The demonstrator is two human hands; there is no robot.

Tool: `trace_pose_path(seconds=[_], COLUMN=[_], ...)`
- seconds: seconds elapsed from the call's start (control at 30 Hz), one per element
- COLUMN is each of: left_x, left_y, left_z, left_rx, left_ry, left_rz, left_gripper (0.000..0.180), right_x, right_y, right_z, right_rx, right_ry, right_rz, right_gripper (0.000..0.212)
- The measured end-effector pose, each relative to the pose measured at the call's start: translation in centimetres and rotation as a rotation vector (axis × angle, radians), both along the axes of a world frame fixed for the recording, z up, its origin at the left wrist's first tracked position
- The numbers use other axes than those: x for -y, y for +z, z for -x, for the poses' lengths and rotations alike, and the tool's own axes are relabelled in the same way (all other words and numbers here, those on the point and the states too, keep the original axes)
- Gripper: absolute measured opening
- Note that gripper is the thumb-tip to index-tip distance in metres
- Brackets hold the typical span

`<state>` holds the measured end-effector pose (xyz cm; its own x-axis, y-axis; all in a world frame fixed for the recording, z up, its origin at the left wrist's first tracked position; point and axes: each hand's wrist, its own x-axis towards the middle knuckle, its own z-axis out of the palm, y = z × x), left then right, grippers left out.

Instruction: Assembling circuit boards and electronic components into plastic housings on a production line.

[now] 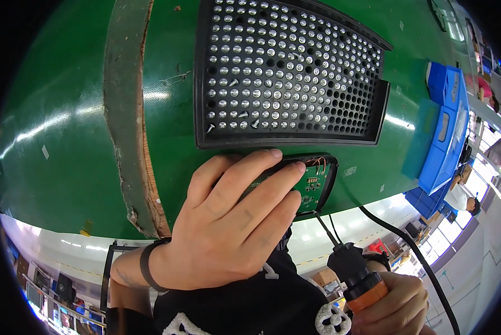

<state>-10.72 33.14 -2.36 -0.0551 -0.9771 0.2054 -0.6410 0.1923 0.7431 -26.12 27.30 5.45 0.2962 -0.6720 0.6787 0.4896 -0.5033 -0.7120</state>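
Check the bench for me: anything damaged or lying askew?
Yes. The strip across the green bench is chipped and splintered along its edge, bare wood showing near its lower end. In the black perforated tray, a few screws lie tipped over rather than upright. The left hand presses the circuit board.

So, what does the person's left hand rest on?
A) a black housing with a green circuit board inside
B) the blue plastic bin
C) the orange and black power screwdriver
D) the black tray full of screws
A: the left hand lies flat over the black housing with its green circuit board, just below the screw tray.
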Motion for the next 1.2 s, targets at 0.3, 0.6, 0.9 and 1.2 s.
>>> trace_pose_path(seconds=[0.3,0.6,0.9,1.2], left_x=[-0.1,0.1,0.7,-0.4], left_y=[0.0,0.2,0.7,1.2], left_z=[-0.1,0.3,0.7,-1.4], left_rx=[0.006,-0.024,-0.080,0.012], left_ry=[0.012,0.048,0.037,0.317], left_rz=[-0.010,0.013,0.029,-0.139], left_gripper=[0.033,0.029,0.030,0.037], right_x=[0.8,0.3,6.2,6.9], right_y=[-0.4,0.2,2.6,1.8], right_z=[0.0,-0.3,-1.9,-3.1], right_rx=[0.026,-0.130,-0.202,-0.241], right_ry=[0.174,0.098,0.111,-0.003], right_rz=[-0.006,-0.034,0.031,-0.012], right_gripper=[0.015,0.022,0.031,0.017])
